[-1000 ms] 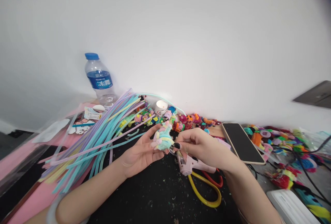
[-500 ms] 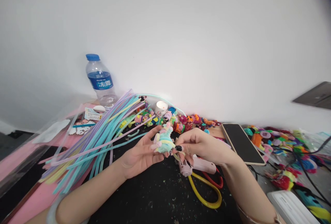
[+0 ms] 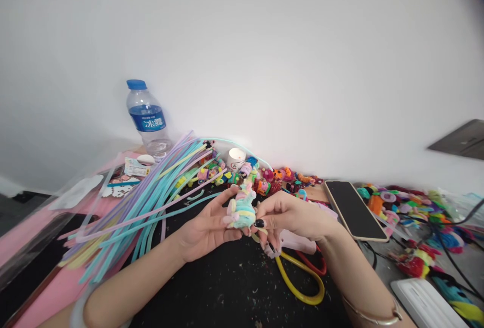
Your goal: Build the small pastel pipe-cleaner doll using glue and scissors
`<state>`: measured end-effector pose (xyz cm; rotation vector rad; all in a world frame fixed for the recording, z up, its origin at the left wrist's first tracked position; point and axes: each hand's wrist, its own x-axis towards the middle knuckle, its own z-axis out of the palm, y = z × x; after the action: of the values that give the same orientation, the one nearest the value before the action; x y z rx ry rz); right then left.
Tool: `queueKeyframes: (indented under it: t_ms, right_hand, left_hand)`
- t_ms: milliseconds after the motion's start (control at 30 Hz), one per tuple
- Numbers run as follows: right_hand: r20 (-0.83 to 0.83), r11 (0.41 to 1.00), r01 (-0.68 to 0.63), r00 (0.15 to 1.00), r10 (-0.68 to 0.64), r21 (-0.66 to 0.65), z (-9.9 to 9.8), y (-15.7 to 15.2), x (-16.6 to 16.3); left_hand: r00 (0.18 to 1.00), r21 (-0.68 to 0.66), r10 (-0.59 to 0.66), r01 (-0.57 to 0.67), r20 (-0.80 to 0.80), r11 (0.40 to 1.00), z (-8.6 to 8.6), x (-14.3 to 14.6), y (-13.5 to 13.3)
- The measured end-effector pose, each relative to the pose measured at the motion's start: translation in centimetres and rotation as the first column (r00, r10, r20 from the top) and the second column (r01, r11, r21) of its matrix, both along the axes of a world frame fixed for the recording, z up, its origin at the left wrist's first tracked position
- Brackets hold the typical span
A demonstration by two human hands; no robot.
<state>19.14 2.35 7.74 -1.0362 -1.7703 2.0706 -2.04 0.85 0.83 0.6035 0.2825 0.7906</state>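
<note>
A small pastel pipe-cleaner figure (image 3: 242, 209), mint with pink and yellow parts, is held above the black work mat (image 3: 227, 287). My left hand (image 3: 209, 224) grips it from the left, thumb in front and fingers behind. On its right side my right hand (image 3: 287, 214) pinches a pale yellow pipe-cleaner end at the figure's lower edge. Below the right hand lie a pale pink tool (image 3: 298, 242), partly hidden, and scissors with yellow (image 3: 302, 295) and red handle loops. Their blades are out of sight.
Left of the hands lies a bundle of pastel pipe cleaners (image 3: 151, 207). Behind it stands a water bottle (image 3: 146, 118). A paper cup (image 3: 236, 159) and several colourful figures line the wall. On the right are a phone (image 3: 355, 209), cables and a white box (image 3: 423, 303).
The figure has turned more upright between my hands. My right hand has shifted slightly, and its forearm has rolled, showing more of the bracelet.
</note>
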Motion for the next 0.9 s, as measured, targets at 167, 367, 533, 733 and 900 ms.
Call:
queueKeyframes:
  t_ms: [167, 367, 533, 733, 900]
  right_hand:
    - [0.012, 1.000, -0.006, 1.000, 0.006, -0.021, -0.3, 0.0, 0.0]
    - [0.181, 0.961, 0.197, 0.956, -0.233, 0.194, 0.3, 0.1, 0.0]
    - [0.267, 0.786, 0.247, 0.848, -0.458, 0.566, 1.4, -0.3, 0.1]
    - [0.351, 0.649, 0.048, 0.809, -0.471, 0.759, 1.7, -1.7, -1.4]
    - [0.353, 0.604, 0.010, 0.803, -0.479, 0.797, 0.6, -1.9, -2.7]
  left_hand:
    - [0.999, 0.032, -0.002, 0.003, -0.033, 0.999, 0.1, 0.0, 0.1]
    - [0.975, 0.090, 0.169, -0.157, -0.144, 0.983, 0.3, 0.6, 0.2]
    - [0.917, 0.167, 0.335, -0.304, -0.218, 0.938, 0.3, 1.3, 0.2]
    - [0.813, 0.260, 0.509, -0.447, -0.282, 0.856, 0.1, 1.8, 0.1]
    - [0.749, 0.296, 0.569, -0.489, -0.339, 0.820, 0.6, 1.9, 0.0]
